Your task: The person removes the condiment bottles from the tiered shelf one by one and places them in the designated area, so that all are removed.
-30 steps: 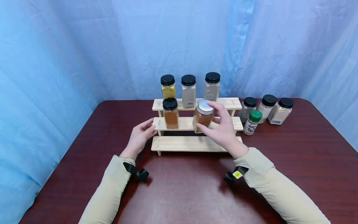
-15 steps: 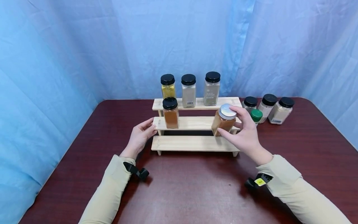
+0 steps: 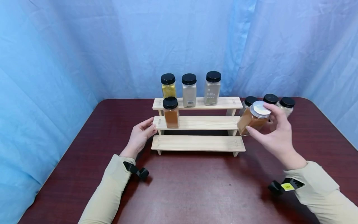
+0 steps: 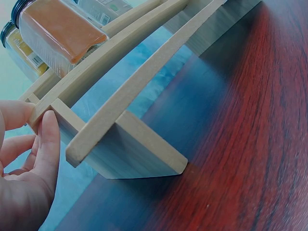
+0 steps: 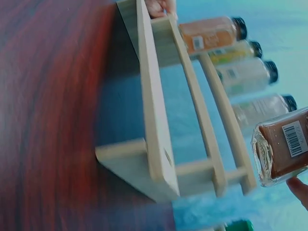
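My right hand (image 3: pixel 281 141) grips a spice jar (image 3: pixel 250 122) with a silver lid and orange-brown powder. It holds the jar tilted, off the right end of the three-tier wooden rack (image 3: pixel 198 143). The right wrist view shows the jar's glass base and a barcode label (image 5: pixel 294 138). With thumb and fingers, my left hand (image 3: pixel 140 135) pinches the left end of the middle shelf (image 4: pixel 77 89). On that shelf, near my left hand, stands a black-lidded jar of orange powder (image 3: pixel 171 119).
On the top shelf stand a yellow spice jar (image 3: pixel 168 90), a grey jar (image 3: pixel 189 94) and a black pepper jar (image 3: pixel 211 93). Several black-lidded jars (image 3: pixel 287 102) stand right of the rack, partly behind my right hand. A green lid (image 5: pixel 239 225) shows low in the right wrist view.
My right hand has carried the silver-lidded jar rightward from over the middle shelf to beyond the rack's right end. My left hand stays at the shelf's left end.
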Available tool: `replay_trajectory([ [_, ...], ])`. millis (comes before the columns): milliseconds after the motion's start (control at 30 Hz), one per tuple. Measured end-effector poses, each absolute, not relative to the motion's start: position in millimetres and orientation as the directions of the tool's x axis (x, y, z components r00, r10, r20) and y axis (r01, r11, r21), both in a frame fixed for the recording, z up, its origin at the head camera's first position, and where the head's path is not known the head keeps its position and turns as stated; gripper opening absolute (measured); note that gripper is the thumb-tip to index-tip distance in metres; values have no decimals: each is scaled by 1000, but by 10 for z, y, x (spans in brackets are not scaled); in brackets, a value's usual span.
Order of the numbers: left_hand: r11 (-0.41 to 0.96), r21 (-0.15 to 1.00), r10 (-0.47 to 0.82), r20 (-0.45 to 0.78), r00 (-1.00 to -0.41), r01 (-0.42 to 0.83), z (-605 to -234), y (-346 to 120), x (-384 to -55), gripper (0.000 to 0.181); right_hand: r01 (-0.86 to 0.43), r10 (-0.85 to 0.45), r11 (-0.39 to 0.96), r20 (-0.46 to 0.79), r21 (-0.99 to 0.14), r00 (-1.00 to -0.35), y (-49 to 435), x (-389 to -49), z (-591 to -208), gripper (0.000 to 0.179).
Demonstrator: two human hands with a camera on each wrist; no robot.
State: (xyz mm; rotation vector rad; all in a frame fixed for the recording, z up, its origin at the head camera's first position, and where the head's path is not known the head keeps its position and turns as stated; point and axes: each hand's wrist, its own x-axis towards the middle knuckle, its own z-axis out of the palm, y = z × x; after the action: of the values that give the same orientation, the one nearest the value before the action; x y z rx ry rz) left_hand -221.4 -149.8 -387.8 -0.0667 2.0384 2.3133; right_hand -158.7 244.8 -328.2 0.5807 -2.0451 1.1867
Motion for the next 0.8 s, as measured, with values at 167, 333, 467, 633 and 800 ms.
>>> replay_trajectory([
  [167, -122, 989, 5, -82, -997, -82, -3891, -1499, -2221, 47, -622, 45, 513, 742, -592, -669, 2659, -1571, -3230, 78],
  [333, -117, 990, 8, -78, -997, -79, -3882, -1499, -2212, 47, -593, 103, 503, 725, -628, -681, 2868, -1592, -3210, 78],
  [467, -125, 989, 8, -75, -997, -75, -3874, -1494, -2206, 47, -551, 138, 511, 695, -660, -705, 3022, -1626, -3233, 79],
  [633, -118, 990, 12, -75, -997, -76, -3868, -1500, -2198, 48, -425, 204, 554, 611, -716, -765, 3159, -1673, -3288, 82],
  [800, -114, 991, 12, -69, -998, -70, -3866, -1505, -2197, 48, -334, 217, 589, 543, -735, -811, 3281, -1776, -3396, 82],
])
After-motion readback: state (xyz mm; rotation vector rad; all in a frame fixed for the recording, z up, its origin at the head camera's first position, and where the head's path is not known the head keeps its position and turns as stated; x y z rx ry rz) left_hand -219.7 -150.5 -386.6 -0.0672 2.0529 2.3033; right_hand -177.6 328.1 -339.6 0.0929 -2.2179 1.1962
